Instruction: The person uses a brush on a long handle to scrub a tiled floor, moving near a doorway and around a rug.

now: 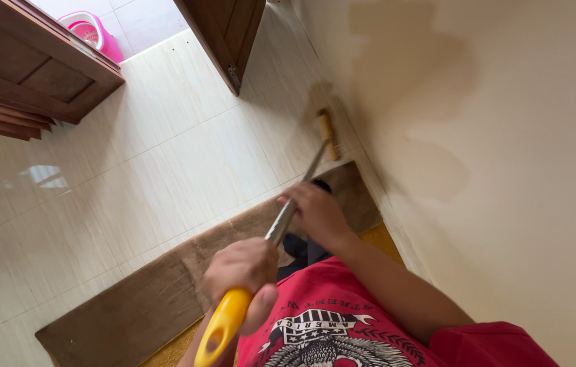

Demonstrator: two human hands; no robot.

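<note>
Both hands, left [242, 270] and right [315, 211], clamp the broom [281, 228]; brown mat [145, 306] below, wall [505, 170] at three o'clock.

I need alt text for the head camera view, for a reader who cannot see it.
Two bare hands, left hand and right hand, grip a long metal mop handle with a yellow end. Its head rests on the tiled floor by a cream wall, beyond a brown mat.
</note>
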